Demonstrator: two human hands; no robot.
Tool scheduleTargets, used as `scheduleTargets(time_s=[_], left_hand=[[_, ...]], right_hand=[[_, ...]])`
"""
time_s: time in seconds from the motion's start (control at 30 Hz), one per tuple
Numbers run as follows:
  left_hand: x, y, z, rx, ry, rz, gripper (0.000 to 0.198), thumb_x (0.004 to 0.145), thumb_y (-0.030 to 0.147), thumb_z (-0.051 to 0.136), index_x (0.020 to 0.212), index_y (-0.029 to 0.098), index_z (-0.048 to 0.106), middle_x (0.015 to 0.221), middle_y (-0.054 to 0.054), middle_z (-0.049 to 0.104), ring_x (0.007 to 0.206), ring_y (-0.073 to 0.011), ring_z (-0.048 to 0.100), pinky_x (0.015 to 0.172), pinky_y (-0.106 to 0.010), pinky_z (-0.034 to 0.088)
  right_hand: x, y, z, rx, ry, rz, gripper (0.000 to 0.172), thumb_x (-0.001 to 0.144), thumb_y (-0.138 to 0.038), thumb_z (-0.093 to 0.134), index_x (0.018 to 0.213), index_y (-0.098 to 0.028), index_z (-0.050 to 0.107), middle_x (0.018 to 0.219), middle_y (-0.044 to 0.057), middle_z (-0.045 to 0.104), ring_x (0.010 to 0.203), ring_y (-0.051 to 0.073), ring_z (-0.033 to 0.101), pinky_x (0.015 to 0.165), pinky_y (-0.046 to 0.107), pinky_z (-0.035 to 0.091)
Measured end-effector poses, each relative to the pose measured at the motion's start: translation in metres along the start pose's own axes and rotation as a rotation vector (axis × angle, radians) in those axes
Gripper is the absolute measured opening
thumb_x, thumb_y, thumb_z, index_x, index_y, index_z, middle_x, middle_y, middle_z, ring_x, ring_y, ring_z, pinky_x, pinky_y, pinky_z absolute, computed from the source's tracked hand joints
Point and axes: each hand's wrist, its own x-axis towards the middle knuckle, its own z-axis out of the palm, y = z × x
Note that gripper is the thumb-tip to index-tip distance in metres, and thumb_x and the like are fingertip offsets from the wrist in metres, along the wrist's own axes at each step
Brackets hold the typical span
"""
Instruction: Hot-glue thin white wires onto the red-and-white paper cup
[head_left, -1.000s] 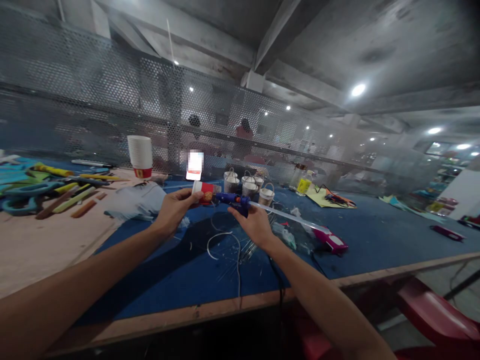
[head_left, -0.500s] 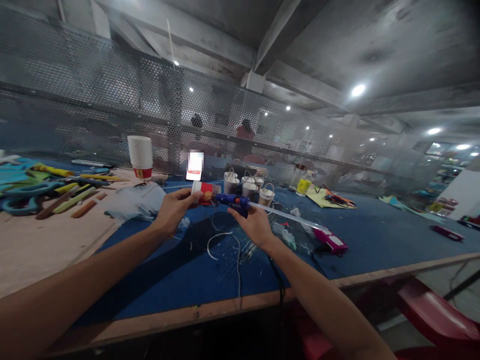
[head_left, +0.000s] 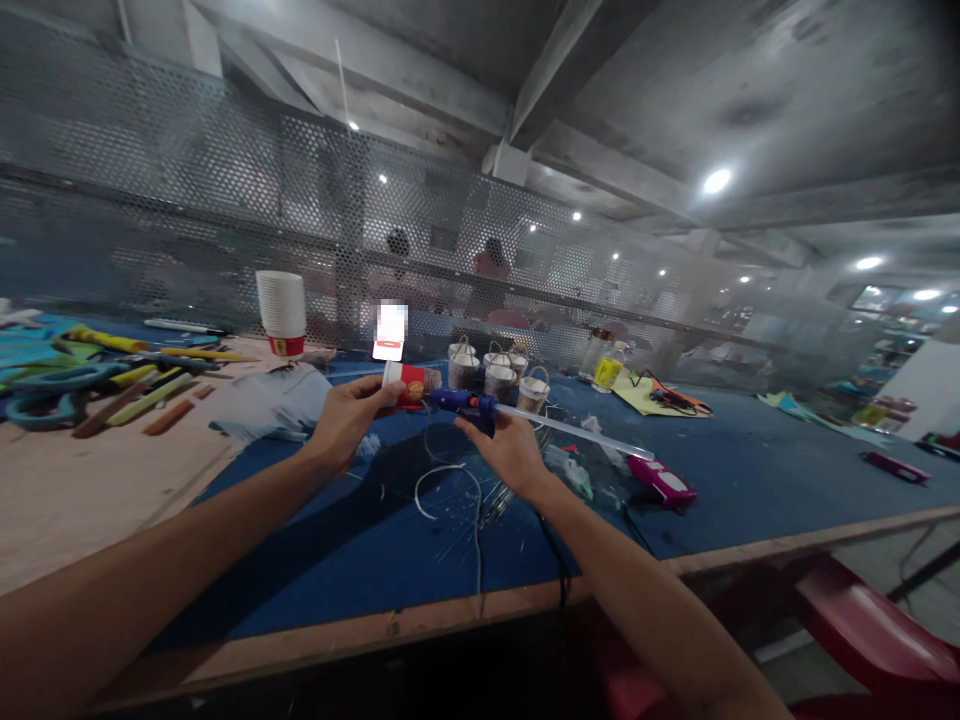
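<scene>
My left hand (head_left: 351,420) grips a red and white paper cup (head_left: 411,385) tipped on its side, its base end covered in something greyish. In my right hand (head_left: 510,450) is a blue hot glue gun (head_left: 454,400), held by its handle. The gun's nozzle is up against the cup's grey end; I cannot tell whether they touch. A long clear glue stick (head_left: 574,430) sticks out from the back of the gun. Just beyond my hands stand several small wrapped cups with handles, one of them a little bucket (head_left: 533,390) nearest my right hand.
At left stand stacked paper cups (head_left: 282,305), near scissors (head_left: 71,385) and markers. A lit phone (head_left: 390,332) leans at the back. Glass bottles (head_left: 609,365), a magenta device (head_left: 661,482) and loose wire (head_left: 478,520) lie on the blue table (head_left: 315,590). A perforated metal screen (head_left: 225,200) rises behind.
Hardly anything differs: both hands keep the cup and the glue gun in nearly the same place. A person behind the screen has shifted slightly.
</scene>
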Motion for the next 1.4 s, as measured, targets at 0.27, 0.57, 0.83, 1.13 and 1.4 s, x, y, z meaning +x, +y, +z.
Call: scheduleTargets(time_s=[0.27, 0.57, 0.83, 1.13, 1.4], left_hand=[[-0.0015, 0.0041, 0.0012, -0.009, 0.01, -0.014, 0.036, 0.064, 0.051, 0.09, 0.081, 0.02, 0.082, 0.091, -0.007, 0.082, 0.093, -0.0297, 0.072, 0.094, -0.043, 0.055], [-0.0003, 0.0026, -0.0003, -0.02, -0.016, -0.032, 0.034, 0.066, 0.049, 0.087, 0.082, 0.02, 0.081, 0.094, -0.008, 0.081, 0.098, -0.0309, 0.072, 0.092, -0.041, 0.055], [0.0003, 0.0008, -0.0004, -0.02, -0.018, -0.038, 0.031, 0.068, 0.046, 0.087, 0.084, 0.02, 0.082, 0.095, -0.009, 0.081, 0.096, -0.0303, 0.072, 0.092, -0.041, 0.054], [0.0011, -0.0017, -0.0013, -0.008, -0.023, -0.046, 0.032, 0.069, 0.048, 0.087, 0.087, 0.021, 0.084, 0.098, -0.009, 0.082, 0.096, -0.0295, 0.073, 0.091, -0.04, 0.055], [0.0028, -0.0053, -0.0026, -0.026, -0.039, -0.05, 0.033, 0.069, 0.049, 0.089, 0.086, 0.022, 0.084, 0.098, -0.009, 0.082, 0.095, -0.0297, 0.073, 0.094, -0.042, 0.054]], right_hand=[[-0.0009, 0.0011, 0.0009, 0.01, -0.015, -0.009, 0.038, 0.1, -0.053, 0.066, 0.117, -0.022, 0.079, 0.113, 0.01, 0.082, 0.11, 0.031, 0.076, 0.09, 0.036, 0.056], [-0.0005, 0.0032, 0.0037, 0.025, -0.01, -0.026, 0.038, 0.1, -0.053, 0.067, 0.12, -0.023, 0.078, 0.115, 0.009, 0.081, 0.114, 0.031, 0.075, 0.093, 0.036, 0.055], [-0.0007, 0.0005, 0.0027, -0.013, -0.011, 0.002, 0.038, 0.1, -0.051, 0.067, 0.121, -0.021, 0.077, 0.114, 0.01, 0.081, 0.112, 0.03, 0.075, 0.094, 0.034, 0.054], [-0.0004, -0.0001, 0.0015, -0.011, 0.003, 0.01, 0.036, 0.1, -0.051, 0.067, 0.118, -0.021, 0.078, 0.11, 0.01, 0.082, 0.108, 0.031, 0.076, 0.09, 0.035, 0.055], [0.0001, -0.0009, 0.0017, 0.055, 0.013, 0.048, 0.031, 0.098, -0.051, 0.068, 0.105, -0.022, 0.08, 0.104, 0.009, 0.082, 0.104, 0.03, 0.076, 0.089, 0.036, 0.055]])
